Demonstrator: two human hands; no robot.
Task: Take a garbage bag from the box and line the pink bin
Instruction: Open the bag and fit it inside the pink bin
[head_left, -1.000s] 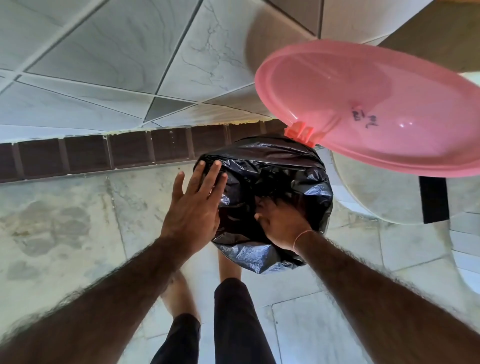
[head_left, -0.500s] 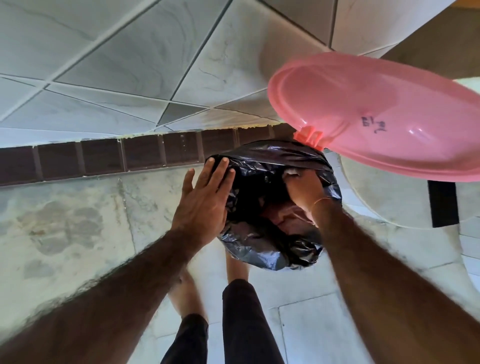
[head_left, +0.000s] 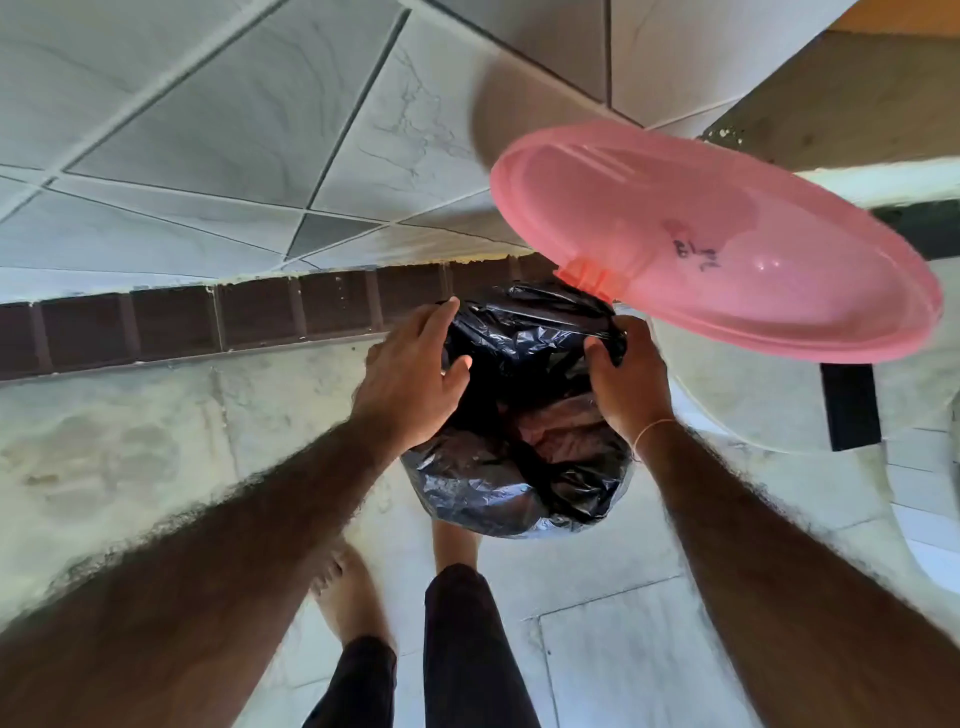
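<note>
A black garbage bag (head_left: 498, 483) covers the pink bin below me, so only a patch of pink (head_left: 558, 431) shows down inside the bag. The bin's round pink lid (head_left: 727, 244) stands open on its hinge at the far right side. My left hand (head_left: 410, 379) grips the bag's edge at the left rim, fingers curled over it. My right hand (head_left: 626, 384) pinches a fold of the bag at the right rim, close under the lid hinge.
The bin stands on a pale stone floor against a tiled wall with a dark brown skirting strip (head_left: 208, 322). A white toilet (head_left: 779, 395) sits right of the bin. My bare feet (head_left: 348, 587) and dark trouser legs are just behind the bin.
My left hand went from flat against the bag's side to gripping its edge. My right hand came out of the bag and took hold of the edge at the right rim.
</note>
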